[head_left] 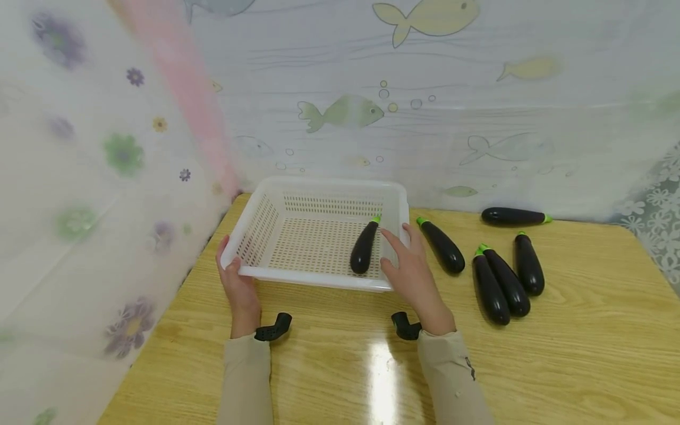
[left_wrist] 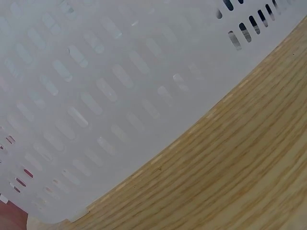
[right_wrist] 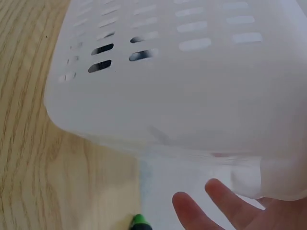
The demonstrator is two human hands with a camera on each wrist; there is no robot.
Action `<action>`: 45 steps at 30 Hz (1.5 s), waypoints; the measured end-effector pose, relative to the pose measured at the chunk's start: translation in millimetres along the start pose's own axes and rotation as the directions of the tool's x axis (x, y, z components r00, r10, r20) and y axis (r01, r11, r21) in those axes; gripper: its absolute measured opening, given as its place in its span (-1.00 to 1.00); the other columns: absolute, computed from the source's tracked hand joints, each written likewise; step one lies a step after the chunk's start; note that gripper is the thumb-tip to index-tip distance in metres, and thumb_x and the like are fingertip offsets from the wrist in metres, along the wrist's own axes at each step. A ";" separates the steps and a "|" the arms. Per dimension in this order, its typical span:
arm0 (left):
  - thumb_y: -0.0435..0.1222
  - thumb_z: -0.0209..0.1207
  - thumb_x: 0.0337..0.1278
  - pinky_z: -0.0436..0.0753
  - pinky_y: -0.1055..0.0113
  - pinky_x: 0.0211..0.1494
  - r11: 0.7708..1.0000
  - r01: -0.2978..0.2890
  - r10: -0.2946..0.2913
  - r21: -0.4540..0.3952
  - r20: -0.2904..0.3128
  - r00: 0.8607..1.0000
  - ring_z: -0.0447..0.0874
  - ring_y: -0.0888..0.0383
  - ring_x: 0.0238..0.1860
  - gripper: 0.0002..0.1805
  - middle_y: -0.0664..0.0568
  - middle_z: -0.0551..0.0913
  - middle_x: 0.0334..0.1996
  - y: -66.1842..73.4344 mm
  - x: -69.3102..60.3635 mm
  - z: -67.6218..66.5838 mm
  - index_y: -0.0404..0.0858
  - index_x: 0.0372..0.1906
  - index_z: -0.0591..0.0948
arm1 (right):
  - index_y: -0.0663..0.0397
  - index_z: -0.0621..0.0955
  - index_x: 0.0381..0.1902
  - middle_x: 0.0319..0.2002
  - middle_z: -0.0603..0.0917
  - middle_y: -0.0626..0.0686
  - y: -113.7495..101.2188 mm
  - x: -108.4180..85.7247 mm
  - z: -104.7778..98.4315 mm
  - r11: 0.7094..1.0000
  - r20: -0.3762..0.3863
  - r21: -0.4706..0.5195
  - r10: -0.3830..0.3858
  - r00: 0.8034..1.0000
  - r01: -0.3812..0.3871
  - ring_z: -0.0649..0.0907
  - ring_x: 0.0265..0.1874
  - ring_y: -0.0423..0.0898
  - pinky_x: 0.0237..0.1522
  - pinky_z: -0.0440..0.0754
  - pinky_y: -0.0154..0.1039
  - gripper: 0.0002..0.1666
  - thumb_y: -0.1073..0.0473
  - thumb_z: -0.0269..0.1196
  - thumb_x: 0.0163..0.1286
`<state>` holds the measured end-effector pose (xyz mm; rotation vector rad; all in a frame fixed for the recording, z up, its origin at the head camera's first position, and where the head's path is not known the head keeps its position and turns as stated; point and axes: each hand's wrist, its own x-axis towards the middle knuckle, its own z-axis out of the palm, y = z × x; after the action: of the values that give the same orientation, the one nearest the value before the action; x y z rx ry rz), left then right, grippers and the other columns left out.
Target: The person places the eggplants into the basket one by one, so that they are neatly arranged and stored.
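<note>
A white plastic basket [head_left: 319, 284] with slotted walls stands on the table, one dark eggplant [head_left: 363, 248] lying inside near its right wall. My left hand [head_left: 240, 289] grips the basket's front left corner, thumb over the rim and fingers outside. My right hand [head_left: 414, 271] is at the right rim with its fingers spread; thumb and index finger reach over the inside, close to the eggplant but not around it. In the right wrist view, two fingertips [right_wrist: 184, 203] extend past the basket wall, apart from it. Only the outer wall [left_wrist: 110, 96] shows in the left wrist view.
Just right of the basket lies a single eggplant [head_left: 442, 245]. Farther right are two side by side, the nearer one [head_left: 491, 289] in front, with another eggplant [head_left: 529, 265] beside them and one [head_left: 512, 216] along the back edge. A patterned curtain [head_left: 451, 136] hangs behind the wooden table [head_left: 584, 354].
</note>
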<state>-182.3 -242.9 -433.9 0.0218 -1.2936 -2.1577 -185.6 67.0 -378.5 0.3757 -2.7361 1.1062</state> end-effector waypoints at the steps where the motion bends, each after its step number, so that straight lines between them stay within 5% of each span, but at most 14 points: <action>1: -0.36 -0.25 0.14 0.10 0.03 0.20 1.000 -0.001 0.001 0.004 0.005 1.000 0.19 -0.06 0.21 -0.47 -0.07 0.24 0.22 0.1 -0.2 -0.2 -0.15 0.27 0.19 | -0.10 0.31 0.26 0.33 -0.06 0.18 0.4 0.5 -0.2 1.000 0.016 0.003 0.011 1.000 -0.011 0.11 0.25 0.18 0.01 0.31 0.11 -0.40 0.15 0.09 0.24; 12: -0.34 -0.22 0.14 0.11 0.01 0.19 1.000 0.002 -0.002 -0.005 0.012 1.000 0.20 -0.07 0.21 -0.45 -0.08 0.24 0.22 1.3 1.1 0.4 -0.18 0.29 0.16 | -0.18 0.22 0.31 0.38 -0.16 0.01 1.7 2.6 -0.2 0.996 0.080 0.032 0.078 0.994 -0.081 0.37 0.10 0.12 -0.18 0.44 -0.01 -0.41 0.01 0.01 0.31; 45: -0.33 -0.22 0.15 0.11 0.03 0.20 1.000 0.009 -0.009 0.004 0.003 1.000 0.20 -0.05 0.21 -0.45 -0.07 0.24 0.22 0.0 0.6 -0.7 -0.21 0.30 0.14 | -0.05 0.24 0.29 0.38 -0.05 -0.03 13.5 4.3 -4.2 0.995 0.064 0.090 0.038 0.997 -0.043 0.09 0.30 0.04 0.07 0.26 0.09 -0.42 0.00 0.01 0.33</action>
<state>-182.5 -243.7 -434.1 0.0255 -1.3017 -2.1633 -193.4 78.5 -383.3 0.3750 -2.7653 1.2539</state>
